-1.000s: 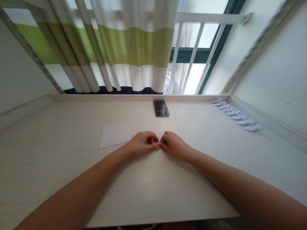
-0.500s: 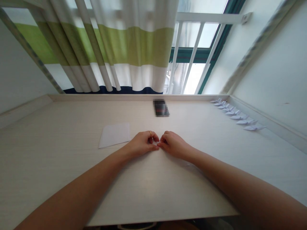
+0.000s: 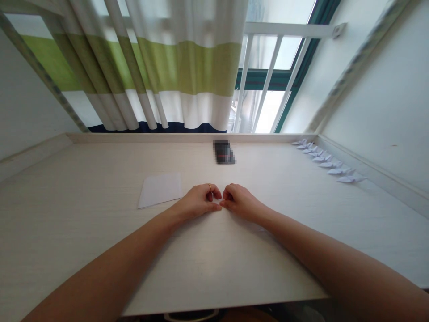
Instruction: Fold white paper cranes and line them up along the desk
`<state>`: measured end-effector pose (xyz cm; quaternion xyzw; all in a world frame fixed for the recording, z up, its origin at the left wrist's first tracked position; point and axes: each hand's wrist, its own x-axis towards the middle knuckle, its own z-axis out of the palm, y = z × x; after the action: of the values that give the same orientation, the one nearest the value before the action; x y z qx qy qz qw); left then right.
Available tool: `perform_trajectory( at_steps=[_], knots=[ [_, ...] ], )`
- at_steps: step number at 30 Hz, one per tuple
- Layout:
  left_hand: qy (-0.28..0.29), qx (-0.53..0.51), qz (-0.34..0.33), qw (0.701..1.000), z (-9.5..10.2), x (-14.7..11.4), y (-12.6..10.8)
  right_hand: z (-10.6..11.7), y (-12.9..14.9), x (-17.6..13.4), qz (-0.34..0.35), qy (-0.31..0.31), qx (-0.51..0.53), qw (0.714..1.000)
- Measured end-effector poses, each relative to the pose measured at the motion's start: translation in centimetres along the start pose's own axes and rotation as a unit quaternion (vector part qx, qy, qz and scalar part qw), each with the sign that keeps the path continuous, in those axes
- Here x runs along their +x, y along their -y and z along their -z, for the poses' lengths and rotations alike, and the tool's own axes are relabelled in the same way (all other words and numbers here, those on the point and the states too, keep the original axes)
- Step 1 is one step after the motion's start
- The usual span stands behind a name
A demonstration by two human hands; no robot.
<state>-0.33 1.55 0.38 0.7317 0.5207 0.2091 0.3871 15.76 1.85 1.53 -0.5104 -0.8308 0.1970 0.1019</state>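
Both hands (image 3: 197, 200) (image 3: 241, 201) hold white paper (image 3: 217, 201) (apparently folded).

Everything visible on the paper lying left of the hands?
The paper looks plain white, thin and four-sided, with no marks visible. It lies flat on the pale desk, its near edge slanting and darker along the rim. Its near right corner meets the outline of the left hand; contact is unclear. One sheet or several: can't tell.
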Motion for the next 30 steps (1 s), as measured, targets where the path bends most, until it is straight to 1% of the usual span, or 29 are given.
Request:
perform_trajectory(
  at_steps=[5,9,17,23,30],
  knots=[
    [0.000,-0.002,0.005,1.000,-0.02,-0.14,-0.13,-0.04,-0.04,0.24,-0.036,0.000,0.047,0.998],
    [-0.002,-0.005,0.005,1.000,-0.02,-0.23,-0.20,-0.09,-0.10,0.37,-0.047,0.000,0.061,0.997],
    [-0.004,0.003,0.004,1.000,-0.13,-0.24,-0.30,0.00,-0.22,0.38,-0.040,0.003,0.072,0.997],
    [-0.005,0.014,0.024,1.000,-0.30,-0.01,-0.77,-0.01,-0.24,0.48,-0.037,0.004,0.068,0.997],
    [0.020,-0.012,0.005,1.000,-0.29,0.28,-0.51,0.17,-0.27,0.30,-0.017,0.010,0.067,0.998]
  ],
)
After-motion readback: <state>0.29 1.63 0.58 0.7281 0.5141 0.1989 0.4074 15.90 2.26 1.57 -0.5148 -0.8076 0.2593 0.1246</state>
